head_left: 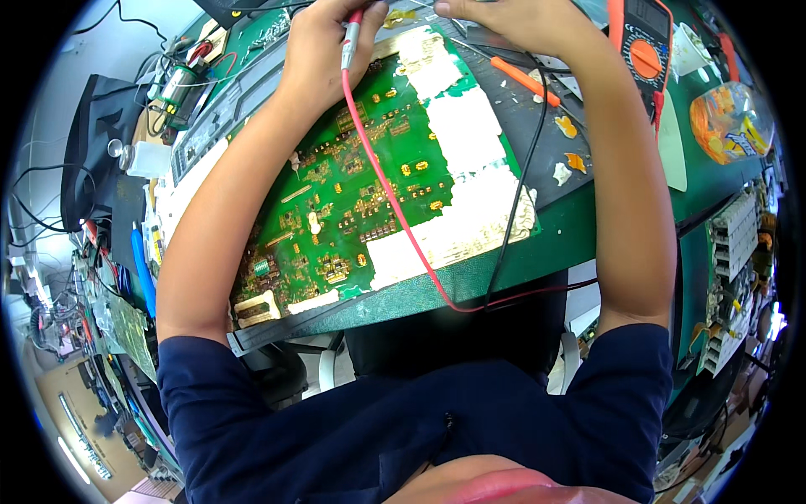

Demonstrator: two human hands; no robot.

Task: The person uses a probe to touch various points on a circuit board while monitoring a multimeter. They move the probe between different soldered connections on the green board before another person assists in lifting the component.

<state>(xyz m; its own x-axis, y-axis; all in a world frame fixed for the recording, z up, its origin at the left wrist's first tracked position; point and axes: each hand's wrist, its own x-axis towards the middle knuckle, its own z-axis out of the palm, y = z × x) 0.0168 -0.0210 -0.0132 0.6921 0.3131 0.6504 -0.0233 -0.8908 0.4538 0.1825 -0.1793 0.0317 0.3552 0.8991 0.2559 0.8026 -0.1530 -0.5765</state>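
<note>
Nearest the person, a red lead (pixel 378 173) and a black lead (pixel 517 191) are dipping together just off the near edge of a green circuit board (pixel 420 193). The board itself is lying on the desk (pixel 564 241) between the two forearms, with a creamy white layer covering much of its right and near sides. From the dip, the red lead is running across the middle of the board, while the black one is crossing its whitened right side.

The left forearm is passing over the board's left part, and the left hand (pixel 329 52) is resting at the board's far end, its fingers closing around a red-and-grey probe (pixel 350 42); the probe's tip is hidden. The right forearm is reaching past the board's right side, well clear of it. The right hand (pixel 520 23) is hovering just beyond the board's far right corner, fingers loosely extended and partly cut off by the upper edge; whether it is gripping anything, one cannot tell.

To the right of the board's far part, an orange-handled tool (pixel 525 81) is lying near. Farther right of the board, an orange-and-black multimeter (pixel 645 63) is sitting beyond the right forearm.
</note>
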